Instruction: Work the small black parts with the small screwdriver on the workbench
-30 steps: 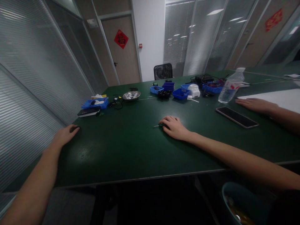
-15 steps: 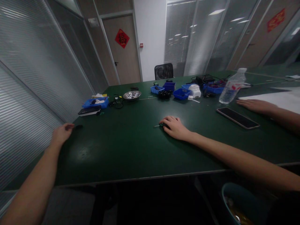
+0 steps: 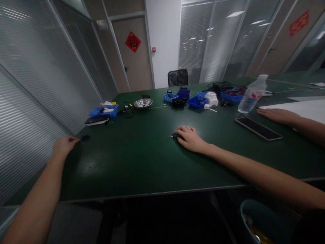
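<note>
At the far left of the table, my left hand (image 3: 65, 145) pinches the near end of a small dark object. Its black rounded end (image 3: 85, 138) sticks out to the right, too dim to name. Toward the middle, my right hand (image 3: 190, 138) rests on the green tabletop (image 3: 132, 159), its fingers curled over a small screwdriver (image 3: 170, 137). The thin metal shaft points left, and most of the dark handle is hidden beneath the fingers.
Another person's hand (image 3: 279, 116) lies flat at the right, by a phone (image 3: 257, 128) and a water bottle (image 3: 252, 95). Farther back are a metal bowl (image 3: 143, 103), blue trays (image 3: 197, 102) and a black notebook (image 3: 97, 120). A bin (image 3: 261, 217) stands below the table edge.
My left hand has shifted slightly left and turned, and the black end of its object now shows lifted or tilted a little. My right hand and the screwdriver stay put.
</note>
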`<state>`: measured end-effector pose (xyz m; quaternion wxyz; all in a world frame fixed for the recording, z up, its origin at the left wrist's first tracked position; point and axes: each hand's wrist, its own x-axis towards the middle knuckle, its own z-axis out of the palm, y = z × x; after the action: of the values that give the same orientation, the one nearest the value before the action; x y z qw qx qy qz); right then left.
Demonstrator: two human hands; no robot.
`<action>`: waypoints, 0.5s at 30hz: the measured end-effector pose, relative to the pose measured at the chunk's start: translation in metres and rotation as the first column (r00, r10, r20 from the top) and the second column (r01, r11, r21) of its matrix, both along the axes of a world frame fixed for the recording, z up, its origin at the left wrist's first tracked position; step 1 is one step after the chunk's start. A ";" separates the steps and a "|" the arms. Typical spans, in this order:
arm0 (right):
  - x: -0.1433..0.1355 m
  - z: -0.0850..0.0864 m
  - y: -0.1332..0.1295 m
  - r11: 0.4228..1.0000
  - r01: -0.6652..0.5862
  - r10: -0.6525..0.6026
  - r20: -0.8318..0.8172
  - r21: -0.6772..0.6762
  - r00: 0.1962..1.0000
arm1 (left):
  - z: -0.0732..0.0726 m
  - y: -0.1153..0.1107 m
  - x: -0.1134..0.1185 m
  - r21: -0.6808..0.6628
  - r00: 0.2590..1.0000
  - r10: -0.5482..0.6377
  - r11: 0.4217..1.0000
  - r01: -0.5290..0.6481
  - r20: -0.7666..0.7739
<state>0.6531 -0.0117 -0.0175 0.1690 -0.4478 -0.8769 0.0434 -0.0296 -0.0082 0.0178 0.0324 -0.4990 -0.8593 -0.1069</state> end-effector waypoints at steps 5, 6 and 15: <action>0.000 0.001 -0.001 1.000 -0.002 0.002 0.000 -0.001 1.000 | 0.000 -0.002 0.004 -0.033 0.999 -0.034 0.999 0.034 -0.016; 0.000 0.000 0.000 1.000 -0.001 0.001 0.002 0.000 1.000 | 0.001 -0.004 0.008 -0.008 0.999 -0.045 0.999 0.045 -0.020; 0.001 -0.001 0.001 1.000 -0.007 0.007 0.005 -0.001 1.000 | 0.006 -0.012 0.028 0.303 0.997 -0.028 0.953 0.003 0.078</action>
<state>0.6542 -0.0107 -0.0186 0.1665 -0.4450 -0.8788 0.0431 -0.0021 -0.0201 0.0237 0.0726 -0.4900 -0.8295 -0.2579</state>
